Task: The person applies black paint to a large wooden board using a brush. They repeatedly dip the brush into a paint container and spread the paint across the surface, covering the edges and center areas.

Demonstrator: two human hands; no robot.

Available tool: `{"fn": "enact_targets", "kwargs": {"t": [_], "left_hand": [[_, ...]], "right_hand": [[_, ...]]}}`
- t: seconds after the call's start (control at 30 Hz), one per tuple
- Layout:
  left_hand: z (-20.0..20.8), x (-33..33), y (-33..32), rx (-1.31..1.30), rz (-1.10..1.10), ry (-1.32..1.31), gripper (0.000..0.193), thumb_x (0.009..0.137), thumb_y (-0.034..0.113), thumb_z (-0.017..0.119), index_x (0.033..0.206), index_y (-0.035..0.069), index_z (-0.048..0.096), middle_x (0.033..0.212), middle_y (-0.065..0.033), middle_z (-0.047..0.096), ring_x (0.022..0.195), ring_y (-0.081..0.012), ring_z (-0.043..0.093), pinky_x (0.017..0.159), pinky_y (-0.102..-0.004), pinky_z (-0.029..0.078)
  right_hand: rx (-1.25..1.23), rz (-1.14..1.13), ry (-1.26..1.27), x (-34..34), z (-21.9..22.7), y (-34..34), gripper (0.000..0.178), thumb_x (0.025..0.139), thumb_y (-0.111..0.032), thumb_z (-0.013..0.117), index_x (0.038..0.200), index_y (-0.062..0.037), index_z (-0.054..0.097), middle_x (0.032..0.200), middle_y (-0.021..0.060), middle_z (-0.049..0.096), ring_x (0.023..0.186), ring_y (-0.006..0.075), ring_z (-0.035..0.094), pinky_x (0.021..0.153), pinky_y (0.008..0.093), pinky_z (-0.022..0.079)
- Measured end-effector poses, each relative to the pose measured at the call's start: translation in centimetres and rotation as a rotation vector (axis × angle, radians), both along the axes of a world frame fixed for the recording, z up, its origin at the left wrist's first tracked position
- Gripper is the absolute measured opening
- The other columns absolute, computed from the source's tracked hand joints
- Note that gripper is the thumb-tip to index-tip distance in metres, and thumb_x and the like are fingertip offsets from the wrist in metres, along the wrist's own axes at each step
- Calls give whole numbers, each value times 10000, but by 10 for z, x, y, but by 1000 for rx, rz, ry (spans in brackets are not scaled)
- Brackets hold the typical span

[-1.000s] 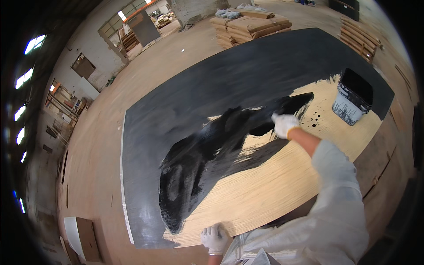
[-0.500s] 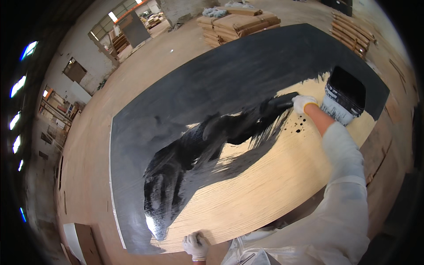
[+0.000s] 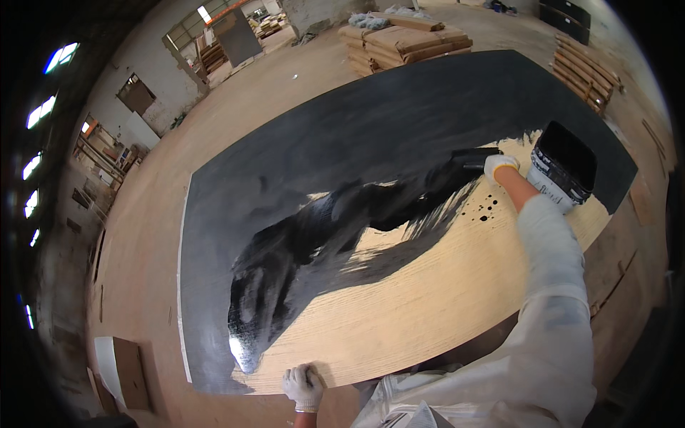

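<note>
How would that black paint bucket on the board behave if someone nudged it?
The paint bucket looks squat and flat-bottomed, so it would probably slide, not tip. It is open-topped and dark inside, so paint might slop out. Black drips beside it suggest a slippery board.

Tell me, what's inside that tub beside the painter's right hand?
The tub beside the right hand looks filled with black paint; its depth and bottom are hidden by that dark surface.

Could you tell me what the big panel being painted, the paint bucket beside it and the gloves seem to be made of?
The panel looks like wood, probably plywood or veneer: its bare part is pale with fine straight grain, the rest coated matt black, glossy where wet. The bucket seems plastic, with white walls and a black-smeared inside. The glove on the left hand looks like white knitted cotton; the right hand wears the same.
</note>
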State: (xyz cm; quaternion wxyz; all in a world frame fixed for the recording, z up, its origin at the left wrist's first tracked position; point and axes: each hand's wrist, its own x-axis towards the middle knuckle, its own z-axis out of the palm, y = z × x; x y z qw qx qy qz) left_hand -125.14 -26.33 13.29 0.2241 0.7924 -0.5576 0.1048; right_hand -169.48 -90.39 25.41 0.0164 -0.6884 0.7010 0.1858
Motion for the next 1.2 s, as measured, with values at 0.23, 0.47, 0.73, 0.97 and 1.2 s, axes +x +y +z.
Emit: {"fn": "enact_targets", "kwargs": {"t": [0.23,0.47,0.73,0.97,1.2], "left_hand": [[-1,-7,3,-59,74,-22,71,828,108,661,895,132,667,802,-98,653,768,-353,616,719,-493,476],[0,-10,-16,-87,12,4,90,835,97,658,921,118,673,823,-113,662,767,-357,617,724,-493,482],[4,-7,10,-76,62,-2,141,799,72,660,930,123,668,812,-99,635,765,-347,603,711,-486,474],[3,-8,-6,-85,21,24,210,771,58,676,970,125,666,793,-73,604,750,-318,585,710,-469,454],[7,-4,5,-86,65,2,221,779,69,687,993,123,667,800,-79,606,775,-325,593,718,-472,461]], "right_hand": [[233,573,-69,59,32,224,417,1006,-243,525,1384,-159,680,1315,179,747,1235,396,712,1022,499,575],[-17,246,-17,-15,4,87,354,918,-198,684,1232,-79,795,1281,147,777,1168,332,760,932,473,617],[252,717,23,129,42,227,429,996,-177,515,1394,-129,666,1359,169,731,1236,353,720,1032,516,565],[53,450,-138,149,12,149,419,981,-159,509,1354,-107,694,1327,168,741,1244,368,704,1044,512,556],[291,760,81,169,47,234,466,1044,-178,443,1481,-139,600,1372,168,723,1254,361,709,1010,506,577]]}}
